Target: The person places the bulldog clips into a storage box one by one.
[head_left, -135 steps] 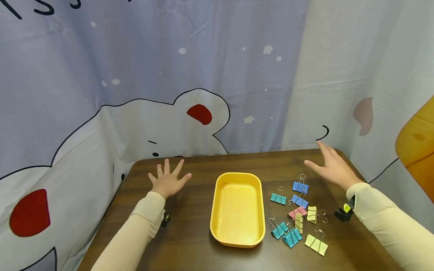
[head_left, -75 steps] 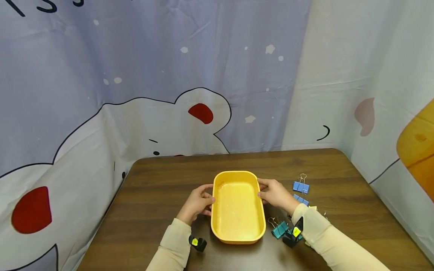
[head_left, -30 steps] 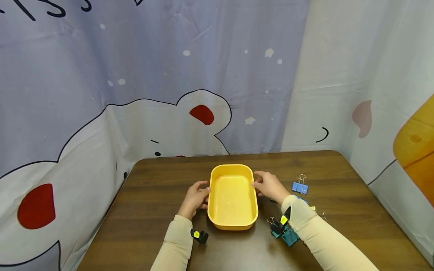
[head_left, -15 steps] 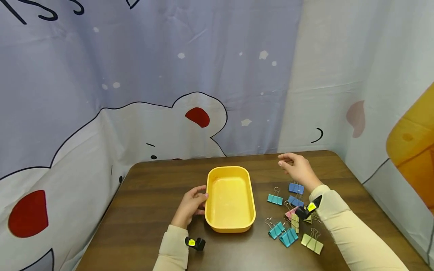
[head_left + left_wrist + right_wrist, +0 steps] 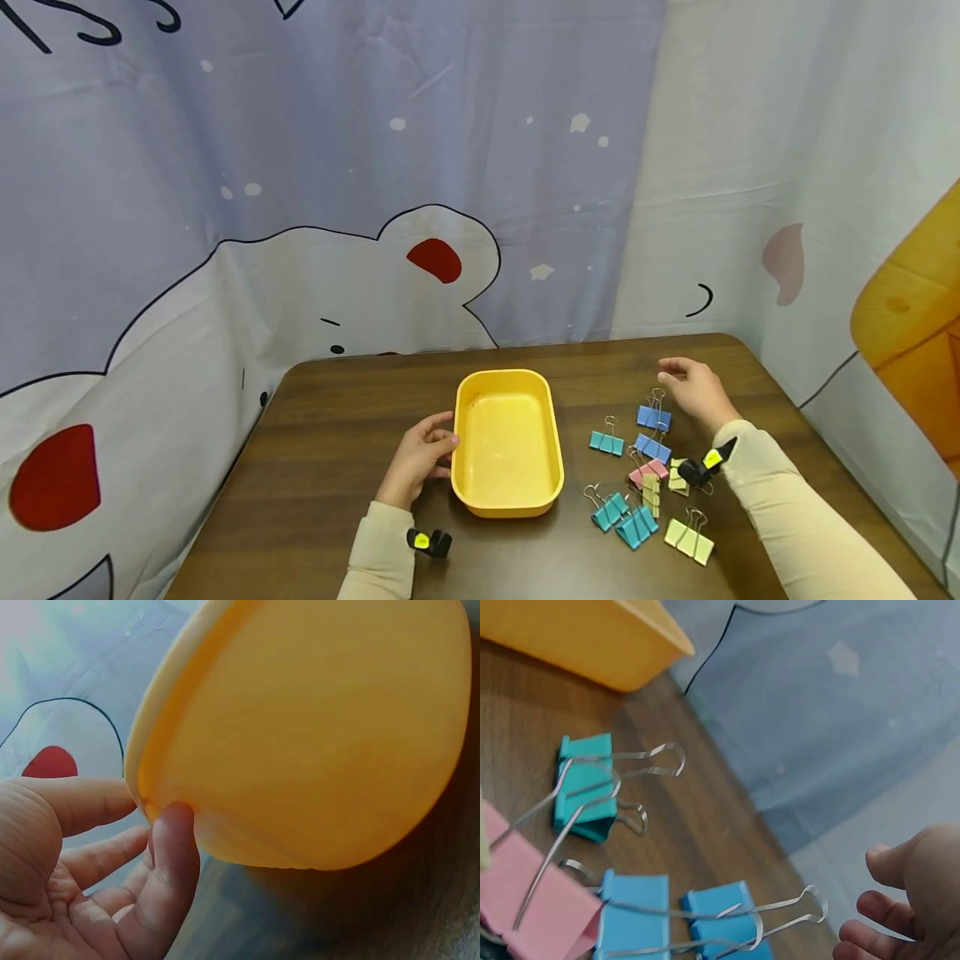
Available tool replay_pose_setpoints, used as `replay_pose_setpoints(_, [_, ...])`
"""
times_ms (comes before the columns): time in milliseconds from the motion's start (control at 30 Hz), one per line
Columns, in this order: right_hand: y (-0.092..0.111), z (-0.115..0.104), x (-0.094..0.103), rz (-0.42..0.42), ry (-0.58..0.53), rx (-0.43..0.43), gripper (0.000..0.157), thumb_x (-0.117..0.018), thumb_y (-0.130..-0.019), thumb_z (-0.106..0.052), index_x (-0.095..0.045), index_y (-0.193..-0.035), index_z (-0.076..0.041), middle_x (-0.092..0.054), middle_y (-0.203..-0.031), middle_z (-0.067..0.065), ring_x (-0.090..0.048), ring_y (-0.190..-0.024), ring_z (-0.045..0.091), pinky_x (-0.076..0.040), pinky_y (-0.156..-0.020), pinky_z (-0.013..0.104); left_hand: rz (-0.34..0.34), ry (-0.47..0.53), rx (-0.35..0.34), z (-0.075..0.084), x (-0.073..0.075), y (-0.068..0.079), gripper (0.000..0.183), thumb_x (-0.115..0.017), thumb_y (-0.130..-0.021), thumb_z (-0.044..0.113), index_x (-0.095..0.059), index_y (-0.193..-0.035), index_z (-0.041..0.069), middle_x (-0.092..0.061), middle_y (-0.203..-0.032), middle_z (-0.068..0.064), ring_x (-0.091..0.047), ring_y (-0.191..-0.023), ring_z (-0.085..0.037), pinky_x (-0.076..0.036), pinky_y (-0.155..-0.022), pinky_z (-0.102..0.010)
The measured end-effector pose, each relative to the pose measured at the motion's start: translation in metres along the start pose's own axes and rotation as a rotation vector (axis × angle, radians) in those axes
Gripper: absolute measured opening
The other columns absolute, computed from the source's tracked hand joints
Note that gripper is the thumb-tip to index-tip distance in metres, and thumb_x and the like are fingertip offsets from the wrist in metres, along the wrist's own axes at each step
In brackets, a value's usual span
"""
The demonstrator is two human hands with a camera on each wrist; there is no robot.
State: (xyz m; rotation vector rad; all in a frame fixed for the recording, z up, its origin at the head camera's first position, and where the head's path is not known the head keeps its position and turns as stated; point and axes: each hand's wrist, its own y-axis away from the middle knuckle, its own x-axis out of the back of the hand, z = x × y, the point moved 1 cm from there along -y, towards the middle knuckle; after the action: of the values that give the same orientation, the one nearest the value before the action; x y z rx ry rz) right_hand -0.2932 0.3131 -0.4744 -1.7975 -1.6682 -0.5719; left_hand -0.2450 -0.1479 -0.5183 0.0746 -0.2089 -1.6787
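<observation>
My left hand (image 5: 414,460) pinches the left rim of a yellow plastic tray (image 5: 506,450), thumb on the inner side and index finger outside, as the left wrist view shows. Nothing lies in the tray. My right hand (image 5: 699,393) holds nothing; its fingers are loosely bent beside the farthest blue binder clip (image 5: 654,418), whose wire handles stand close to the fingertips. In the right wrist view, that blue clip's handle (image 5: 810,904) points toward the hand. A second blue binder clip (image 5: 652,448) and a pink one (image 5: 648,473) lie nearer.
Right of the tray are teal binder clips (image 5: 606,442) and pale yellow ones (image 5: 689,542), grouped on the brown wooden table (image 5: 337,500). A printed curtain (image 5: 360,167) hangs along the table's far edge and sides.
Both hands came in from spread apart and took the tray's sides, and the tray shifted slightly left. The right hand then let go and moved right to the blue clips; the left stayed.
</observation>
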Motion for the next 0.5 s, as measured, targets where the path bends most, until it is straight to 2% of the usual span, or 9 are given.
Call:
replay_pose_setpoints(200, [0.001, 0.015, -0.008, -0.071, 0.024, -0.027, 0.038, -0.053, -0.105, -0.014, -0.055, -0.133, 0.011, -0.061, -0.125, 0.033, -0.06, -0.111, 0.046, -0.052, -0.089, 0.055, 0.005, -0.006, -0.005, 0.0, -0.003, 0.001, 0.05, -0.063, -0.099, 0.006, -0.049, -0.147, 0.005, -0.065, -0.111, -0.018, -0.063, -0.074, -0.021, -0.058, -0.054, -0.029])
replay_pose_setpoints(333, [0.002, 0.021, -0.013, -0.107, 0.008, -0.041, 0.032, -0.054, -0.104, -0.01, -0.06, -0.127, 0.012, -0.067, -0.111, 0.028, -0.065, -0.096, 0.037, -0.056, -0.078, 0.044, 0.009, 0.006, -0.005, 0.0, -0.003, 0.001, 0.05, -0.064, -0.098, 0.005, -0.05, -0.146, 0.004, -0.064, -0.109, -0.017, -0.063, -0.072, -0.021, -0.057, -0.053, -0.029])
replay_pose_setpoints(500, [0.0, 0.027, -0.017, -0.119, -0.041, -0.056, 0.027, -0.053, -0.104, -0.006, -0.063, -0.12, 0.013, -0.068, -0.095, 0.02, -0.064, -0.083, 0.026, -0.056, -0.067, 0.031, 0.01, 0.021, -0.01, 0.0, -0.003, 0.0, 0.05, -0.066, -0.097, 0.005, -0.051, -0.145, 0.004, -0.064, -0.107, -0.016, -0.063, -0.071, -0.021, -0.057, -0.052, -0.028])
